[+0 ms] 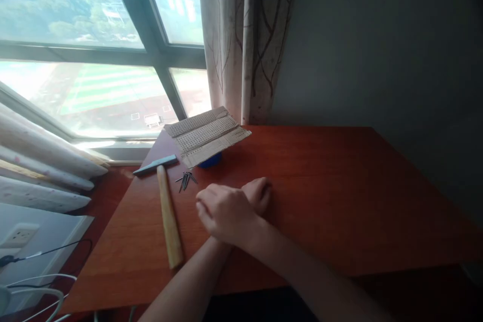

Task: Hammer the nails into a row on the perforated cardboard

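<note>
My forearms cross over the wooden table (320,196), the right one lying on top of the left. My right hand (226,211) rests across my left wrist with its fingers curled in, and no object shows in it. Beyond it, my left hand (261,193) lies on the tabletop, closed like a fist, partly hidden behind the right hand; nothing is seen in it. Nearest to my right hand is a small pile of dark nails (185,179). To the left lies a hammer (169,219) with a wooden handle and a long, narrow metal head.
A piece of corrugated cardboard (207,133) dotted with holes sits tilted on a blue object (211,161), mostly hidden underneath. A window (101,55) and curtains (230,35) stand behind. Cables (49,282) and a wall socket (20,236) are at the lower left.
</note>
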Demonstrator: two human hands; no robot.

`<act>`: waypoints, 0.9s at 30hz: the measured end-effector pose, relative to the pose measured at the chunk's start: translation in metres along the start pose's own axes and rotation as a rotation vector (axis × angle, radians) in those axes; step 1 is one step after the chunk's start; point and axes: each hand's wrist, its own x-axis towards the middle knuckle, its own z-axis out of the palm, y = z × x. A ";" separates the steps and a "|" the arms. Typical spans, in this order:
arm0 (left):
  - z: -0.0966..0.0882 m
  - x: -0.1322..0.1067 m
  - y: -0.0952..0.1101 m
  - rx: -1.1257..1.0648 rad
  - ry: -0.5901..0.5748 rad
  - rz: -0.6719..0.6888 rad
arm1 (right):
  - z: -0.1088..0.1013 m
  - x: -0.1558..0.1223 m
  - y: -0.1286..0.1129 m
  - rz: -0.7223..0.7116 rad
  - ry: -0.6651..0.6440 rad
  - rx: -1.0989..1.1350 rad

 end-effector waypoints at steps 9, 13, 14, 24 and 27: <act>-0.008 0.000 -0.002 0.085 -0.117 0.110 | 0.073 0.033 -0.076 0.167 -0.360 -0.125; -0.008 0.001 -0.002 0.086 -0.120 0.111 | 0.070 0.039 -0.075 0.186 -0.408 -0.137; -0.007 0.001 -0.002 0.084 -0.120 0.111 | 0.067 0.041 -0.074 0.213 -0.400 -0.139; -0.008 0.001 -0.003 0.053 -0.127 0.116 | 0.007 0.019 -0.046 0.275 -0.245 0.443; -0.007 -0.001 -0.003 0.030 -0.119 0.101 | -0.019 -0.008 -0.041 0.261 -0.110 0.822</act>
